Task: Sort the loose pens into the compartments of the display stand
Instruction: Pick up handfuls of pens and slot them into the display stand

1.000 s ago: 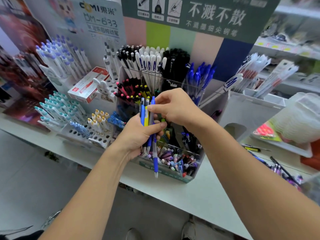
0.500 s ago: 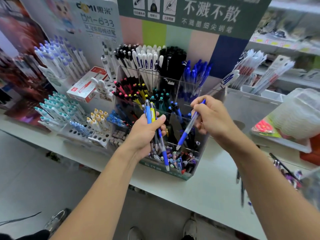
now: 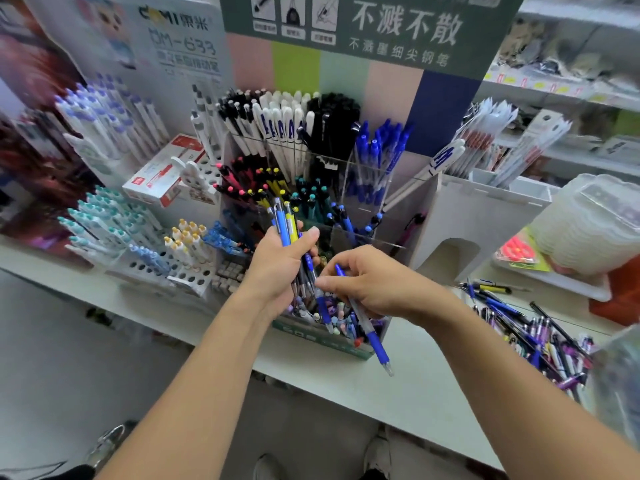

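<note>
1. At frame centre, left hand (image 3: 277, 268) clenched around a bundle of pens (image 3: 289, 230), tips up, in front of the display stand (image 3: 367, 199).
2. Just right of it, right hand (image 3: 377, 282) pinching one blue pen (image 3: 367, 327), slanted toward lower right.
3. At right edge, loose pens (image 3: 533, 327) scattered on the counter (image 3: 398, 393).

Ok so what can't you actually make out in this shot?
- Head view: how many pens the left hand holds; its palm and fingers cover the middles.
- Front compartment contents: both hands cover much of it.
- Loose pile at right: blurred, and partly cut off by the right arm.
- Small print on the white box: too small and blurred.
- Right hand: its grip on the blue pen is under the hand.
</note>
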